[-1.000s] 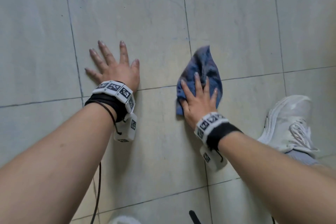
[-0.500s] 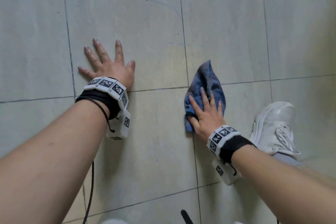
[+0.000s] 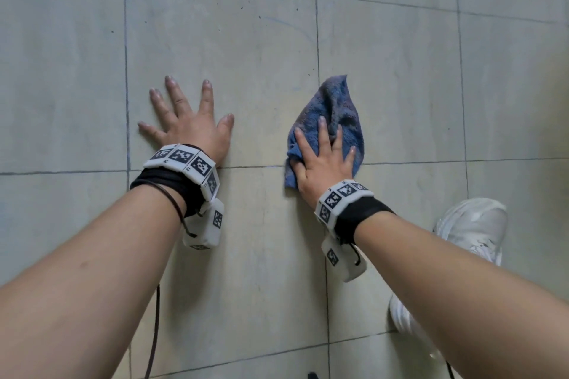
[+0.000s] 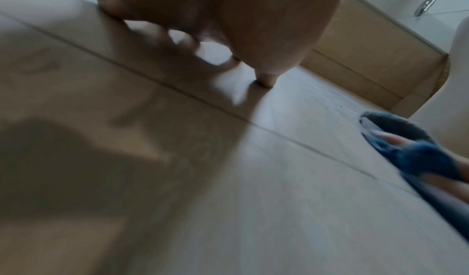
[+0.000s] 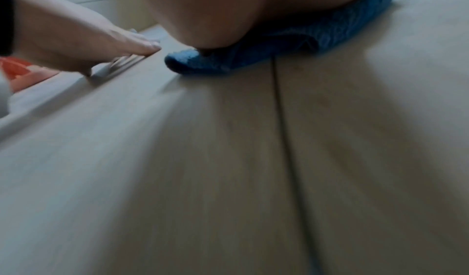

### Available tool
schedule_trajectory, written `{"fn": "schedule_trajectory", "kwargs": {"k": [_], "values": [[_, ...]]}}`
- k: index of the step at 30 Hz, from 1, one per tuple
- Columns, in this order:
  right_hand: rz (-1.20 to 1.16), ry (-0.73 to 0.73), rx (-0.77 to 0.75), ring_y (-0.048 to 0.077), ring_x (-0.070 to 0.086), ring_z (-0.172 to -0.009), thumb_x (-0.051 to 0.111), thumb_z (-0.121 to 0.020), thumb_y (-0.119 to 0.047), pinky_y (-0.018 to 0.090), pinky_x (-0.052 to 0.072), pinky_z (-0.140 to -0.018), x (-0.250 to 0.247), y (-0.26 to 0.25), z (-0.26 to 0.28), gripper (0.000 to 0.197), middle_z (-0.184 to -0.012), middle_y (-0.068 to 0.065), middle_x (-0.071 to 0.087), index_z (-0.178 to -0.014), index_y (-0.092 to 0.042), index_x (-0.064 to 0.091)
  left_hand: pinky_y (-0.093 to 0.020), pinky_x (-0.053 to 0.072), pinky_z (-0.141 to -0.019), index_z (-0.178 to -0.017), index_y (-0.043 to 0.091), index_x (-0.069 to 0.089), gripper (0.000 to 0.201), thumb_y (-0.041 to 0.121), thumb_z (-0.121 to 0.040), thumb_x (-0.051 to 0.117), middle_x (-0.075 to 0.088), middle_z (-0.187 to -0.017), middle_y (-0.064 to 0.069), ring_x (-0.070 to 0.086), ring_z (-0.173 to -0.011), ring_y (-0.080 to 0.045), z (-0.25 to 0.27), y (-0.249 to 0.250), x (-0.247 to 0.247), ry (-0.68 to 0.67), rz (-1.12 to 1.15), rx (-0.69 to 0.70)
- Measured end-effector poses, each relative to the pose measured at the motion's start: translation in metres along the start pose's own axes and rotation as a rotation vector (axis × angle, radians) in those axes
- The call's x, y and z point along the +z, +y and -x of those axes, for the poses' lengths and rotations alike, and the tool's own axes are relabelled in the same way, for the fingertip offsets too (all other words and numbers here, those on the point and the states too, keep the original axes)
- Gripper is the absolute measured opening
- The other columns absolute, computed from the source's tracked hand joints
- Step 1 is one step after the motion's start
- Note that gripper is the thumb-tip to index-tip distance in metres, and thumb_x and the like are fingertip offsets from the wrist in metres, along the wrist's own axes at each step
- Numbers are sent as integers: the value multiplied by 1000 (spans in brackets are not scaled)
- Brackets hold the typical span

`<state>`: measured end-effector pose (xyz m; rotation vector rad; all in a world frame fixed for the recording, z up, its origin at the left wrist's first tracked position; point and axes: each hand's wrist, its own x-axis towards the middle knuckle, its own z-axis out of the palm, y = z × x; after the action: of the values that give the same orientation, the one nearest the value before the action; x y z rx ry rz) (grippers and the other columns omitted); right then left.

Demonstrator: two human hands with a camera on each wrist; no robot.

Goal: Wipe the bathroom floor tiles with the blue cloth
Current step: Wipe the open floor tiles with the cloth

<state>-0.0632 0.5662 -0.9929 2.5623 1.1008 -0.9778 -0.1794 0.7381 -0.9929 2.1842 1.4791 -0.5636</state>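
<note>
The blue cloth (image 3: 335,101) lies crumpled on the pale grey floor tiles (image 3: 246,40), straddling a grout crossing. My right hand (image 3: 323,157) presses down on its near half with straight, spread fingers; the cloth's pointed far end sticks out beyond the fingertips. The right wrist view shows the cloth (image 5: 304,38) squashed under my palm. My left hand (image 3: 191,126) rests flat on the bare tile to the left, fingers spread, about a hand's width from the cloth. In the left wrist view, the left hand's fingers (image 4: 264,78) touch the floor and the cloth (image 4: 418,155) appears at the right.
A white sneaker (image 3: 471,224) stands on the floor just right of my right forearm. A dark cable (image 3: 154,332) hangs from the left wrist. A beige step (image 4: 368,62) runs along the far side, and an orange object (image 5: 20,72) lies at the left.
My right hand first drew the cloth toward me and slightly right, then pushed it forward and left across the grout line. The left hand has stayed planted.
</note>
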Motion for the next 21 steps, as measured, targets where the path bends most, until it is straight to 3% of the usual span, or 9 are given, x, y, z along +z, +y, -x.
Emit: {"fn": "schedule_trajectory", "kwargs": {"k": [9,17,21], "values": [[-75,73,-30,30,-20,-148,30,-102,-45,62,-5,-115,-62,-33,-80,60,-161,-2,-23,-154,-43,1,-70,0,-112,-157,40,7,68,56,-100,39,-21,-164,-10,-20,-149,-39,-3,9,-2,28,62,-33],[-71,63,52,30,-20,-148,28,-103,-48,58,-5,-117,-18,-9,-23,60,-160,-1,-27,-153,-42,-4,-69,-1,-113,-158,37,6,69,53,-100,40,-21,-164,-9,-20,-148,-40,-17,29,-8,37,92,-6],[-44,31,35,32,-23,-147,26,-103,-48,59,-6,-116,-18,-14,-24,60,-159,0,-30,-153,-43,-6,-68,0,-113,-158,35,7,71,54,-99,41,-19,-165,-8,-19,-149,-38,-16,29,-7,57,103,-8]]}}
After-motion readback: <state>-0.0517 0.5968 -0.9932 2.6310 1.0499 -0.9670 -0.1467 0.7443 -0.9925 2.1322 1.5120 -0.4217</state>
